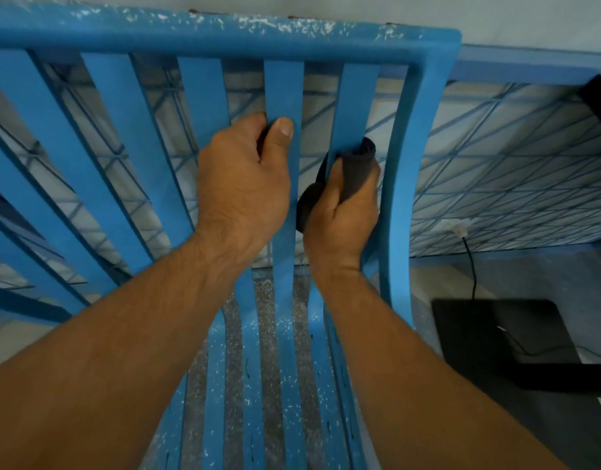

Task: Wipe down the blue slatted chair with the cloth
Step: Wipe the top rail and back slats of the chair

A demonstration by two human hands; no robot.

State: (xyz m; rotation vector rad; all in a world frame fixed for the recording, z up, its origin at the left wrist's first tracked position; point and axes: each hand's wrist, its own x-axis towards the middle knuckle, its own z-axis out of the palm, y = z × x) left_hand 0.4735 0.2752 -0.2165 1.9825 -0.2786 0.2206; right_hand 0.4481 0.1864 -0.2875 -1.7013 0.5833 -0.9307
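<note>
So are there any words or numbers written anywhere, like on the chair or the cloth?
None to read.
The blue chair: only white scuffs and specks, no letters.
The dark cloth in the right hand: no tag or print showing.
The black flat thing on the floor: no label showing.
The small white thing on the mesh: too small to tell.

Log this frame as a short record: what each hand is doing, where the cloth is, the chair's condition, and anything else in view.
left hand: gripping a backrest slat, thumb on its front
right hand: closed on the dark cloth, pressed around the next slat to the right
chair: blue, slatted back and seat
chair condition: white specks and scuffs on top rail and seat slats
background: blue wire mesh fence behind the backrest
other items: flat black object on the floor at right, black cable running up from it
</note>
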